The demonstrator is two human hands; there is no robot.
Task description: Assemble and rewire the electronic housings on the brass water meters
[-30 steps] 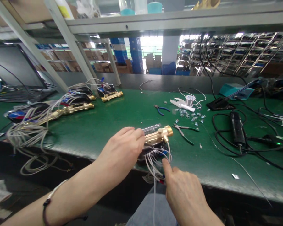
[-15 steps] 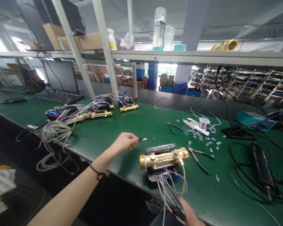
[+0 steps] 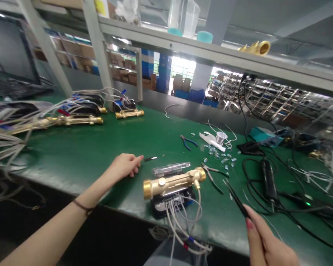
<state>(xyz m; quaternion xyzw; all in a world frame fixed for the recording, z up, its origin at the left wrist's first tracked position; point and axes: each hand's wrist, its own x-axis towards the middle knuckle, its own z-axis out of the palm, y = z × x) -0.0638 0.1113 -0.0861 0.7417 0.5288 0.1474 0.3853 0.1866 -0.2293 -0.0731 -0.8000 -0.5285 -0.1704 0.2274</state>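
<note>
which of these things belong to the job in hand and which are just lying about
In use: right hand holding black tweezers; left hand beside a small black piece; brass meter body with its wires; clear plastic cover.

Lying about: blue-handled pliers; black-handled pliers; wire spool; other brass meters.

Meter point(image 3: 173, 183) on workbench point(image 3: 72, 140), pliers point(image 3: 212, 176) right, wire spool point(image 3: 220, 137) behind.

L hand point(image 3: 124, 165): dark cord bracelet point(image 3: 83, 208) at wrist; R hand point(image 3: 269, 245): pinkish nail polish point(image 3: 249, 224).

Wire racks point(image 3: 277, 99) beyond steel shelf point(image 3: 211, 57)
</note>
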